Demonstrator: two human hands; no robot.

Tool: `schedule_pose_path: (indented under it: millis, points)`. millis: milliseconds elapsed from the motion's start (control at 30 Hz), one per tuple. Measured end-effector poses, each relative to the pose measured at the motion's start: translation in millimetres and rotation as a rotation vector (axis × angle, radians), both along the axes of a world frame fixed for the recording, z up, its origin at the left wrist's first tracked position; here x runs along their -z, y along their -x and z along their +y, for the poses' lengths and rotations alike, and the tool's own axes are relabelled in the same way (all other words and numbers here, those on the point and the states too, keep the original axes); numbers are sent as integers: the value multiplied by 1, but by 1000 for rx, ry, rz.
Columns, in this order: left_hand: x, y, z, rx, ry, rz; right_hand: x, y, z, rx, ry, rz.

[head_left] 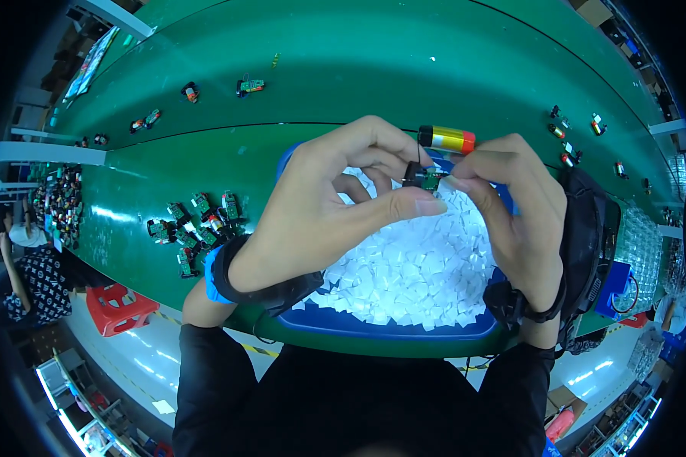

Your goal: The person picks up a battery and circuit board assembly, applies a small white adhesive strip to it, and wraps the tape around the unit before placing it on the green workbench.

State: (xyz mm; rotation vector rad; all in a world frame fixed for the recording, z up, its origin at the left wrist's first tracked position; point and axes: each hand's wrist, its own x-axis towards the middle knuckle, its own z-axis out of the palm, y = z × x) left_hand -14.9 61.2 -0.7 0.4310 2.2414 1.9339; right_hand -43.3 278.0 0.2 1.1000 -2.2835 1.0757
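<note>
Over a blue tray, both of my hands work at a small green circuit board [430, 183] with a black housing [414, 174] at its left end. My left hand [324, 202] is closed, gripping the housing between thumb and fingers. Thumb and forefinger of my right hand [522, 209] pinch together at the board's right end; what lies between them is too small to make out. Just above the fingertips a yellow and red cylindrical battery [450, 139] with a black end sits crosswise, a thin dark wire running down from it toward the housing.
The blue tray [404, 329] holds many small white pieces [404, 266]. Circuit board assemblies [200, 228] lie in a cluster left of my left arm. More assemblies are scattered across the green table [343, 84]. A black bag [587, 244] stands by my right forearm; a red stool [118, 308] is at left.
</note>
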Motion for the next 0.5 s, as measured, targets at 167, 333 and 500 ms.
schedule_pose_path:
  millis: [167, 333, 500]
  points:
    - [-8, -3, -2, 8, -39, -173, -2, -2, 1, 29, -97, 213]
    - [-4, -3, 1, 14, -66, -169, 5, 0, 2, 15, 4, 115]
    - [-4, -3, 0, 14, -56, -156, 1, -2, 8, -28, -63, 45]
